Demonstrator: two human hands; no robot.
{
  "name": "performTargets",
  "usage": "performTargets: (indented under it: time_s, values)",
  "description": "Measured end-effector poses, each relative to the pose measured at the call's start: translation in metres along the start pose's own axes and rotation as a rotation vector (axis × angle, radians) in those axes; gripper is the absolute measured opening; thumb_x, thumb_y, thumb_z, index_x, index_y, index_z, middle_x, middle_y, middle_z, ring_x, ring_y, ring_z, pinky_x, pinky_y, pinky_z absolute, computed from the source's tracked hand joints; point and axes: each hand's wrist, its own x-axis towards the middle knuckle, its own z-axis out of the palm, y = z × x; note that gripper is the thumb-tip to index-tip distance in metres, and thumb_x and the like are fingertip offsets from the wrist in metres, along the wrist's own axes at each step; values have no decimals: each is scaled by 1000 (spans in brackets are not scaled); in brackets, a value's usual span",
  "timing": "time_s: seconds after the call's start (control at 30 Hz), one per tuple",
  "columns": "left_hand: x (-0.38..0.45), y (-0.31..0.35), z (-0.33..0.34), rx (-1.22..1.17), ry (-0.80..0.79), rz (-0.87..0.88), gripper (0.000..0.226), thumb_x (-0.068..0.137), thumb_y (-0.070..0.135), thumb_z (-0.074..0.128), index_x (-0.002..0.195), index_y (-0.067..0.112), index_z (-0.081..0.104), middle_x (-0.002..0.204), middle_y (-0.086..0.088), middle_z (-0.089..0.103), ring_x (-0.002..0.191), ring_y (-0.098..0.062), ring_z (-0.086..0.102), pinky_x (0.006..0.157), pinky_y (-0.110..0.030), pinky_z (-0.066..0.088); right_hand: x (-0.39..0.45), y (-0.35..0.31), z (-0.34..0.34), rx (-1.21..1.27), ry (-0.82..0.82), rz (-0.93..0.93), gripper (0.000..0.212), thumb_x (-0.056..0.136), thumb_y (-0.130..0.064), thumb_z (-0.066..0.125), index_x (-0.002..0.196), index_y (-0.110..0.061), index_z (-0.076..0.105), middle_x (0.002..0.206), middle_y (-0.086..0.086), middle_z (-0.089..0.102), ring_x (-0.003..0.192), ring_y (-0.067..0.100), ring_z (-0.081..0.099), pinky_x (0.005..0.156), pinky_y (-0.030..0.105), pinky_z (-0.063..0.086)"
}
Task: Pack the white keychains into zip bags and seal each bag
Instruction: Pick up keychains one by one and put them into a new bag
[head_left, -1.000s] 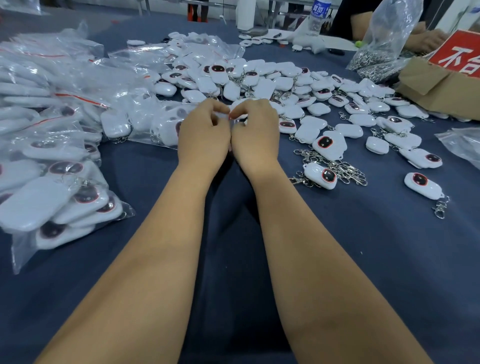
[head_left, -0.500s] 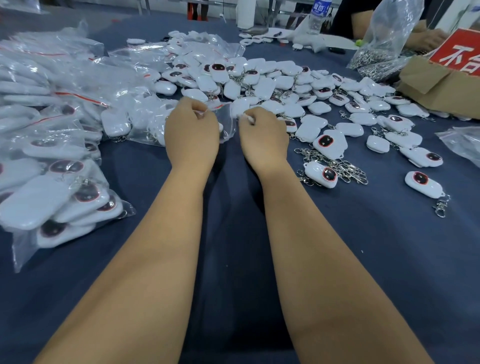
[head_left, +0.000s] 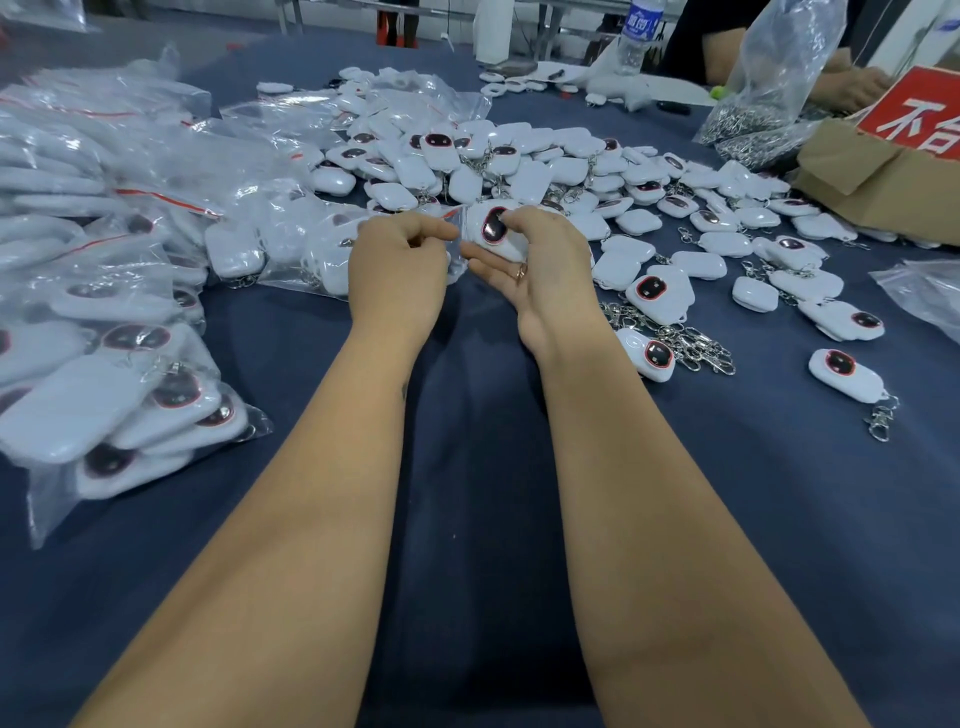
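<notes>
My left hand pinches the edge of a clear zip bag over the blue table. My right hand, turned palm up, holds a white keychain with a dark oval face between thumb and forefinger, right against the bag. Whether that keychain is inside the bag or at its mouth I cannot tell. A heap of loose white keychains lies just behind both hands. Zip bags filled with keychains are piled at the left.
More loose keychains and a tangle of metal clasps lie to the right. At the far right stand a cardboard box with a red sign, a bag of metal rings, a water bottle and another person's hand.
My hands went from pinching the bag's top together to apart. Now they are close again, the right hand has turned palm up and a dark-faced keychain shows in its fingers.
</notes>
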Motion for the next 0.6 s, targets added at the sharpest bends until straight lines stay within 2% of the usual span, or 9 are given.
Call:
performTargets:
  time_s: [0.07, 0.13, 0.2, 0.27, 0.33, 0.4, 0.47, 0.6]
  values:
    - [-2, 1, 1, 18, -28, 36, 33, 84, 10, 52, 74, 39, 65, 83, 4, 71, 79, -18, 64, 76, -36, 54, 1, 1, 0, -6, 2, -10, 7, 92, -1, 55, 95, -7, 54, 87, 10, 63, 74, 27, 71, 61, 28, 60]
    - [-1, 1, 1, 51, -52, 75, 27, 85, 17, 56, 74, 38, 68, 86, -1, 73, 85, -21, 66, 77, -35, 54, 4, 3, -1, -54, 4, -43, 10, 91, -1, 60, 87, -9, 55, 85, 8, 64, 81, 25, 64, 66, 27, 56]
    - [0, 0, 2, 35, -71, 101, 21, 87, 21, 57, 75, 27, 73, 73, -2, 69, 73, -20, 61, 69, -34, 50, 6, 5, -1, -111, -7, -67, 12, 90, -3, 64, 85, -12, 57, 89, 12, 65, 84, 24, 59, 73, 31, 50]
    - [0, -2, 2, 16, -63, 112, 23, 90, 23, 56, 78, 15, 74, 62, 4, 59, 65, -14, 50, 65, -30, 44, 6, 6, -2, -162, -39, -71, 8, 90, -3, 64, 89, -10, 61, 93, 14, 65, 84, 24, 59, 71, 28, 49]
    - [2, -2, 2, -12, -41, 97, 22, 93, 22, 56, 88, 17, 77, 68, 6, 63, 69, -12, 55, 70, -31, 49, 4, 6, -3, -171, -102, -57, 11, 92, 2, 60, 100, -4, 64, 91, 13, 67, 78, 21, 62, 66, 24, 54]
    - [2, -2, 1, -44, -21, 81, 22, 94, 19, 55, 91, 23, 76, 75, 8, 69, 72, -10, 61, 74, -32, 54, 3, 6, -4, -194, -164, -47, 23, 91, 10, 54, 110, 2, 65, 96, 15, 68, 80, 20, 66, 73, 25, 59]
    - [1, -1, 1, -35, -8, 85, 23, 95, 17, 55, 90, 27, 75, 79, 9, 71, 76, -9, 64, 77, -32, 55, 2, 6, -3, -232, -188, -44, 30, 89, 14, 50, 112, 3, 66, 101, 17, 69, 86, 23, 68, 81, 30, 60]
    - [0, -1, 2, -18, -6, 96, 25, 95, 15, 54, 100, 22, 77, 86, 6, 74, 84, -13, 68, 79, -30, 56, 2, 8, -1, -297, -159, -51, 33, 87, 17, 47, 110, 0, 64, 96, 16, 68, 83, 24, 68, 82, 34, 60]
